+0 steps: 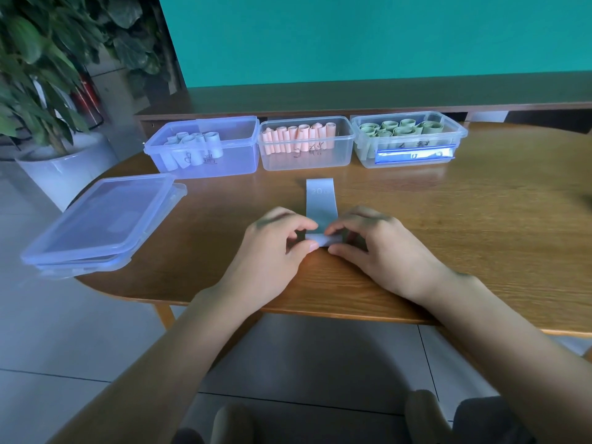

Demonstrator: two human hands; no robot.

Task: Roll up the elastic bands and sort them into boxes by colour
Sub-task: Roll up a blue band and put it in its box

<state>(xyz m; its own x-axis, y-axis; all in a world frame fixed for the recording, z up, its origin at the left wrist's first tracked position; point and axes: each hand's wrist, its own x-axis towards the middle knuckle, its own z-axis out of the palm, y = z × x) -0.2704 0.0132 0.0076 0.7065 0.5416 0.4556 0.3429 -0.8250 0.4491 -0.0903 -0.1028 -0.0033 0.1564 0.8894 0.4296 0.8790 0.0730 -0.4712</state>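
A pale blue elastic band lies flat on the wooden table, running away from me, with its near end curled into a small roll. My left hand and my right hand pinch that roll from either side with thumbs and fingertips. Behind it stand three clear boxes in a row: the left box holds pale blue rolls, the middle box holds pink rolls, and the right box holds green rolls.
Stacked clear lids lie at the table's left end, partly over the edge. A potted plant in a white pot stands on the floor at the left. A low wooden shelf and a teal wall run behind the table.
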